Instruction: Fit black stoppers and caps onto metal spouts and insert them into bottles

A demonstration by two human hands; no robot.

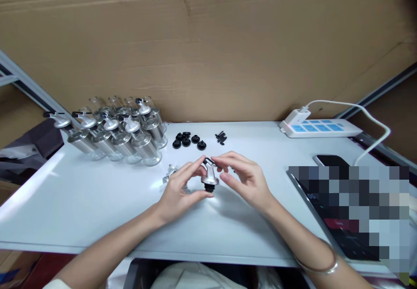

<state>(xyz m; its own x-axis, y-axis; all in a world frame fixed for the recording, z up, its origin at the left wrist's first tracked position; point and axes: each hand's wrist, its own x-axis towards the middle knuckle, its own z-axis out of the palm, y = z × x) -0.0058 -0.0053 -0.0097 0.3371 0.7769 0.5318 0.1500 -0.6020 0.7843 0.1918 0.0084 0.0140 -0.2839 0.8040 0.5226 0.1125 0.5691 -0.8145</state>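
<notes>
A silver bottle pourer [210,177] with a ribbed black stopper and a black flap on top is upright above the table. My left hand [180,191] grips it, the thumb under the stopper and the index finger at the flap. On the other side, my right hand [249,178] reaches its index fingertip to the black flap, thumb and fingers apart. Behind my left hand, loose silver pourer parts [170,172] lie partly hidden. Black ribbed stoppers [186,141] and small black flaps [221,138] form two groups beyond my hands.
Several glass bottles with steel sleeves [122,143] stand at the left, some topped with pourers. A white power strip [321,128] with a plugged-in charger and cable is at the right, near a phone [332,160] and a partly blurred tablet [309,202]. Cardboard [228,54] walls the back.
</notes>
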